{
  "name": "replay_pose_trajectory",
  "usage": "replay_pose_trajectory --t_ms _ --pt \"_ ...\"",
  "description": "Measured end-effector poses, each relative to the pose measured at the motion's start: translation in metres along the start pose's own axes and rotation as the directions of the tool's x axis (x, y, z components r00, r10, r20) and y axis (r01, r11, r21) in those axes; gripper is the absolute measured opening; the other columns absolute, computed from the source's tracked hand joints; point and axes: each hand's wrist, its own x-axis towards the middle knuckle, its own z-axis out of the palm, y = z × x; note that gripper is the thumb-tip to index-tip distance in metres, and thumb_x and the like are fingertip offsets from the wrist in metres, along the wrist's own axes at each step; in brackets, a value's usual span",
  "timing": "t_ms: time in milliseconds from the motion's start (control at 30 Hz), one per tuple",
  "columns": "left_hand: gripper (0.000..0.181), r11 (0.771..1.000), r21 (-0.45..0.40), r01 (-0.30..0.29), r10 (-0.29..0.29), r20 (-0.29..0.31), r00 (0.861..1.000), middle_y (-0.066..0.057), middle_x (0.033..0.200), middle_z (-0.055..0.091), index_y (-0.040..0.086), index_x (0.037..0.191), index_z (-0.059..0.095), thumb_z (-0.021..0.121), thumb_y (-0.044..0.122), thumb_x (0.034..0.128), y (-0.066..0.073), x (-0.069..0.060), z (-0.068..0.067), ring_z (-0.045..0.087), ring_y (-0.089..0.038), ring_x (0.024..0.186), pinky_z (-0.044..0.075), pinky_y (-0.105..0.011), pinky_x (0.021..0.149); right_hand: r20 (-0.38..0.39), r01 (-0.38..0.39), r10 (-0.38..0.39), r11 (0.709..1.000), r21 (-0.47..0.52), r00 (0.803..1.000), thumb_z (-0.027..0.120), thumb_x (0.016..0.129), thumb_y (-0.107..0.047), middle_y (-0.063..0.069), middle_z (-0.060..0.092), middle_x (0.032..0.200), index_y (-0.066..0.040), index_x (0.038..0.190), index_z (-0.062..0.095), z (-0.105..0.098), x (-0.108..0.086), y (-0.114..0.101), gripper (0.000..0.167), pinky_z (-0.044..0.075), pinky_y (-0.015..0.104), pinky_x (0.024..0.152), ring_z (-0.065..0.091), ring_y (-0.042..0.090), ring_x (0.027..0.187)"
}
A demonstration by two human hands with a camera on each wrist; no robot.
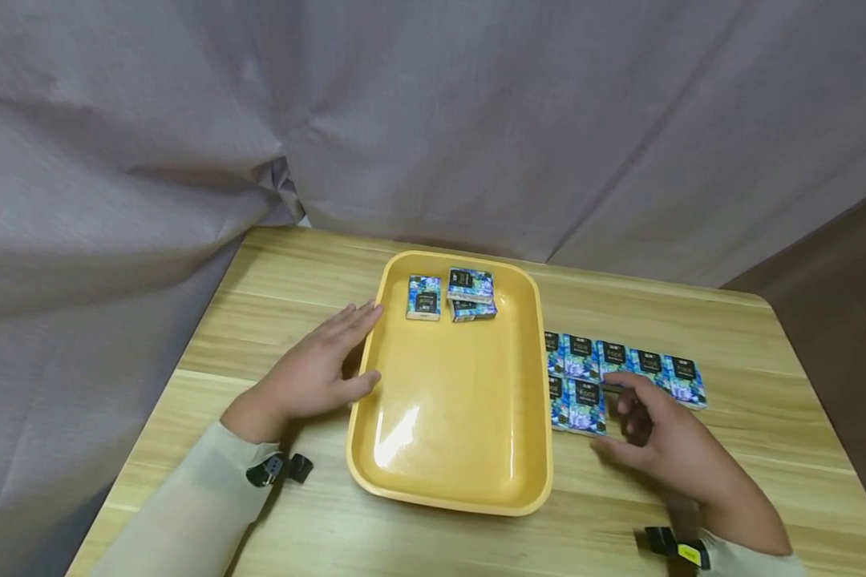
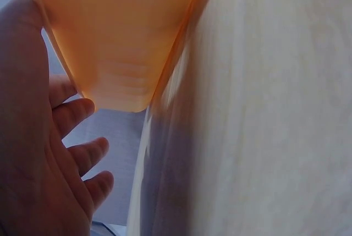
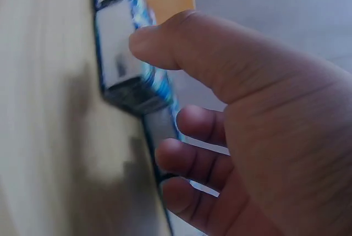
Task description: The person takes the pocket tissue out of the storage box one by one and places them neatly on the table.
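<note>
Left hand [image 1: 310,373]: spread; a yellow rectangular plastic tray [image 1: 443,385] is touched.
Right hand [image 1: 662,441]: spread beside blue-and-black rectangular cardboard boxes [image 1: 586,407]; contact cannot be told.

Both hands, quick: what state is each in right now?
Left hand: open, touching the yellow tray.
Right hand: open, at the nearer row's right-end box; contact unclear.

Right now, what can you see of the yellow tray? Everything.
The yellow tray is a shallow, glossy, plastic-looking rectangle with rounded corners, raised walls and a smooth floor carrying a bright reflection. It stands open side up on the wooden table, its long sides running away from the viewer. Three blue-patterned boxes lie at its far end, two of them overlapping. The left hand touches its left rim.
</note>
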Motion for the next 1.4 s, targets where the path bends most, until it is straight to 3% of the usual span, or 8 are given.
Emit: replay_pose_trajectory --t_ms 200,600,967,1167,1400 --pt "0.098 1.0 -0.003 0.021 -0.021 0.009 1.0 -0.002 0.188 0.026 0.024 0.182 0.02 0.07 0.053 0.1037 -0.001 -0.001 -0.001 0.026 -0.04 0.174 0.023 -0.059 0.143 -0.077 0.139 -0.147 0.985 -0.106 0.986 0.102 0.076 -0.002 -0.002 0.058 0.103 -0.007 0.155 0.059 -0.008 0.009 -0.013 0.09 0.045 0.019 0.064 0.049 0.008 0.082" --pt "0.097 1.0 -0.013 0.022 -0.022 0.013 1.0 -0.003 0.187 0.026 0.022 0.182 0.02 0.07 0.052 0.1043 0.0 -0.001 -0.003 0.026 -0.041 0.174 0.023 -0.06 0.143 -0.132 0.273 -0.291 0.952 -0.14 0.948 0.095 0.078 0.003 -0.002 0.065 0.117 -0.006 0.146 0.068 -0.017 0.038 -0.05 0.074 0.049 0.017 0.072 0.056 0.009 0.09" --pt "0.097 1.0 -0.016 0.017 -0.017 0.011 1.0 -0.002 0.187 0.027 0.022 0.182 0.021 0.07 0.052 0.104 0.001 0.0 -0.002 0.026 -0.041 0.174 0.023 -0.058 0.143 -0.086 0.301 -0.313 0.945 -0.13 0.946 0.092 0.086 0.0 0.002 0.067 0.134 -0.01 0.146 0.067 -0.025 0.064 -0.071 0.067 0.05 0.012 0.064 0.059 0.006 0.101" --pt "0.097 1.0 -0.017 0.018 -0.018 0.011 1.0 -0.002 0.187 0.027 0.023 0.182 0.021 0.07 0.051 0.1037 0.0 0.0 -0.001 0.026 -0.041 0.173 0.024 -0.059 0.142 -0.058 0.318 -0.33 0.936 -0.151 0.942 0.092 0.089 -0.005 -0.001 0.066 0.135 -0.013 0.147 0.066 -0.028 0.081 -0.079 0.064 0.05 0.014 0.073 0.059 0.007 0.102" --pt "0.097 1.0 -0.02 0.021 -0.021 0.017 1.0 -0.002 0.188 0.026 0.022 0.182 0.021 0.07 0.052 0.1042 0.001 0.0 0.0 0.026 -0.04 0.174 0.023 -0.058 0.143 -0.021 0.355 -0.362 0.924 -0.143 0.932 0.091 0.091 -0.007 0.006 0.067 0.141 -0.012 0.149 0.065 -0.03 0.104 -0.088 0.064 0.061 0.029 0.071 0.066 0.018 0.111"
